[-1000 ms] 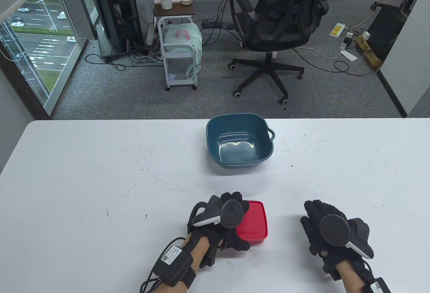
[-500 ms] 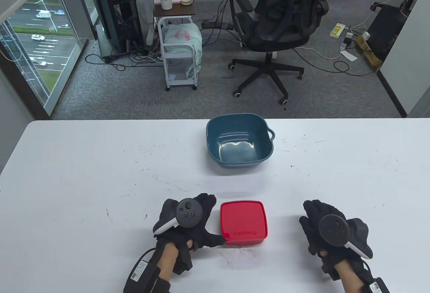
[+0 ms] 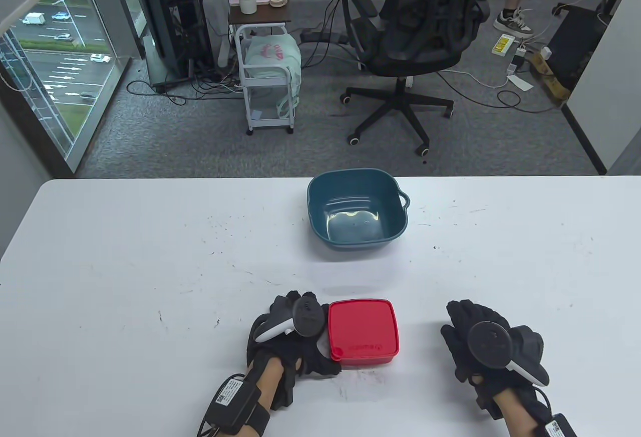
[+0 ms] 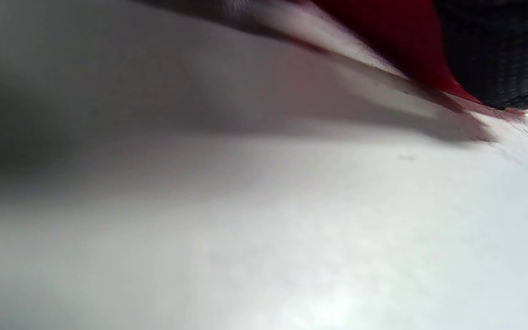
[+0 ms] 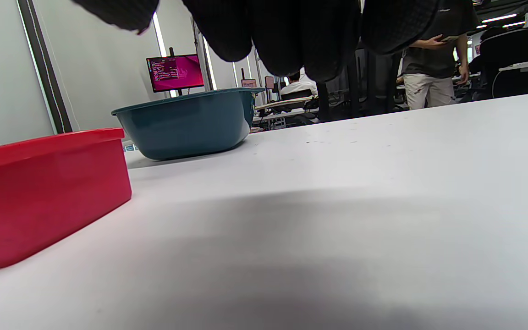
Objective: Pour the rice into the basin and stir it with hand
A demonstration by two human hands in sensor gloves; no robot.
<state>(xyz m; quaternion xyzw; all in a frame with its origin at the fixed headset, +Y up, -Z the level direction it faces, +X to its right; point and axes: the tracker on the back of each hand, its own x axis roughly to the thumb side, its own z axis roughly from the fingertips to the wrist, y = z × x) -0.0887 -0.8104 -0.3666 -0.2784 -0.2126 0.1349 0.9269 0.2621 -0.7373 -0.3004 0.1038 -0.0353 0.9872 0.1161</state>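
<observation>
A red lidded box sits near the table's front edge, its lid on. Farther back stands the dark blue basin, with nothing in it but a reflection. My left hand is turned on its side against the box's left wall, with the thumb at the near-left corner and the fingers at the far-left corner. In the left wrist view one gloved finger lies on the box. My right hand rests flat on the table right of the box, holding nothing. Its fingers hang above box and basin.
The white table is scuffed with small dark marks. Behind its far edge stand an office chair and a white cart. A person's legs show at the back right.
My left hand came off the lid, drew left, then turned on its side and closed against the box's left wall. The right hand shifted slightly left. A person's legs came into view at the back.
</observation>
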